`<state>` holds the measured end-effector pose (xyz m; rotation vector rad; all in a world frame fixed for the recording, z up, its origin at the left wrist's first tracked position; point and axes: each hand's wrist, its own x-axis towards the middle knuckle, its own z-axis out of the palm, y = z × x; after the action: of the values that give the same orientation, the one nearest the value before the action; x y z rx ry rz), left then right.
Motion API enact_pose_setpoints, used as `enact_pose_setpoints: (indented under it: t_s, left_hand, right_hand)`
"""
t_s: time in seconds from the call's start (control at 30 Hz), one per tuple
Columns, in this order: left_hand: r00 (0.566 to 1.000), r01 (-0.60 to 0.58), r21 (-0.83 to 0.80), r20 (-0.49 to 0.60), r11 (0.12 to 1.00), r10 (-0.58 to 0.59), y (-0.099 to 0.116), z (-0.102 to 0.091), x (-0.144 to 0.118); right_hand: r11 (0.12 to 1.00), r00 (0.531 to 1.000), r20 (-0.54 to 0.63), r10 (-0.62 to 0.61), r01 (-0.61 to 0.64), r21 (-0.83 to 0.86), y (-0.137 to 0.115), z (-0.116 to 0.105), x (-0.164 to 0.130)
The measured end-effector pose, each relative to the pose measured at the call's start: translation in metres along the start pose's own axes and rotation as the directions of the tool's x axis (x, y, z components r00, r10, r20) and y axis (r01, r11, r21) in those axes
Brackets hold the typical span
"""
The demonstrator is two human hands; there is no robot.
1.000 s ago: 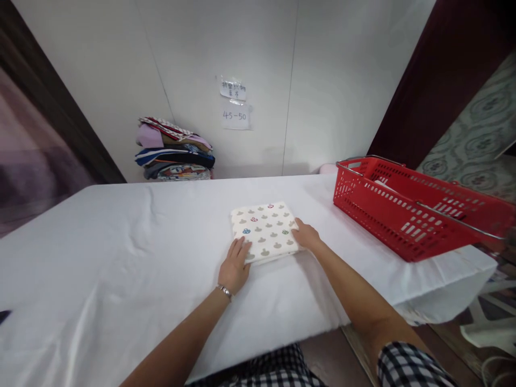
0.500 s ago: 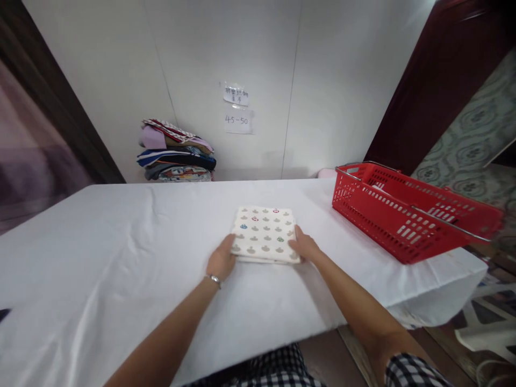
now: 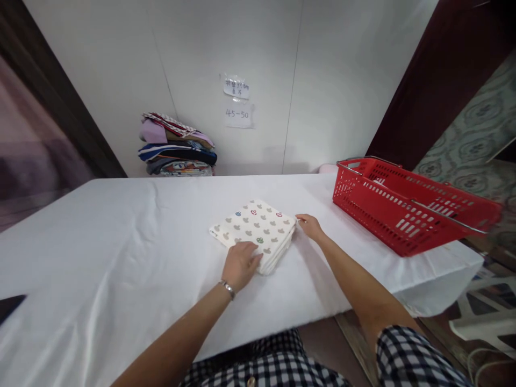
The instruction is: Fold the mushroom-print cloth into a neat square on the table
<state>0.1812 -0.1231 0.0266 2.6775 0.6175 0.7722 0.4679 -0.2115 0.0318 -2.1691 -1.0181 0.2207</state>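
The folded cloth (image 3: 253, 232) lies cornerwise on the table (image 3: 121, 258); the left hand (image 3: 241, 264) presses flat on its near corner, while the right hand (image 3: 310, 226), open, seemingly touches its right corner.

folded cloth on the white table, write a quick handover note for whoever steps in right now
Left hand: palm down on the near corner of the folded cloth, gripping nothing.
Right hand: open, fingertips at the cloth's right corner.
Cloth: cream with a small print, folded into a square, lying skewed on the white table.
Red basket: on the table's right end, apart from the cloth.
Stack of folded clothes: beyond the table's far edge, by the wall.
Done: cloth is folded.
Left: it still lies mid-table, not on the stack or in the basket.
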Motion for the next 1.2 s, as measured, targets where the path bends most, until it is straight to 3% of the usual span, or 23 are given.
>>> enact_pose_setpoints:
  t_s: [0.2,0.43,0.67,0.83,0.97,1.07,1.13,1.2]
  left_hand:
    - [0.995,-0.002,0.118,0.104,0.993,-0.01,0.027,0.009,0.007]
    - [0.982,0.02,0.214,0.181,0.977,-0.06,0.038,0.013,0.017]
    - [0.985,0.022,0.183,0.164,0.983,-0.052,0.039,0.013,0.012]
    - [0.986,-0.059,0.228,0.168,0.972,0.02,0.044,0.021,-0.002]
    - [0.985,-0.075,0.262,0.169,0.962,0.03,0.052,0.025,-0.009]
    - [0.98,-0.107,0.283,0.192,0.953,0.053,0.039,0.015,-0.01]
    - [0.981,-0.103,0.306,0.188,0.946,0.046,0.015,-0.002,-0.012]
    - [0.991,-0.025,0.343,0.135,0.939,-0.023,-0.018,-0.021,-0.015]
  right_hand:
    - [0.998,0.993,0.113,0.021,-0.013,-0.069,-0.001,0.009,0.01]
    - [0.992,0.994,0.081,0.069,-0.06,-0.111,-0.007,0.009,0.016]
    - [0.984,0.983,0.095,0.158,-0.149,-0.094,0.006,0.013,0.012]
    - [0.997,0.991,0.116,0.069,-0.065,-0.041,0.003,0.018,0.01]
    - [0.999,0.978,0.203,-0.039,0.034,0.029,-0.006,0.018,0.01]
    - [0.999,0.97,0.237,-0.052,0.048,0.021,-0.008,0.02,0.001]
    - [0.999,0.968,0.248,-0.042,0.041,0.01,-0.01,0.025,-0.017]
    - [0.998,0.952,0.303,-0.052,0.043,0.038,-0.013,0.034,-0.041]
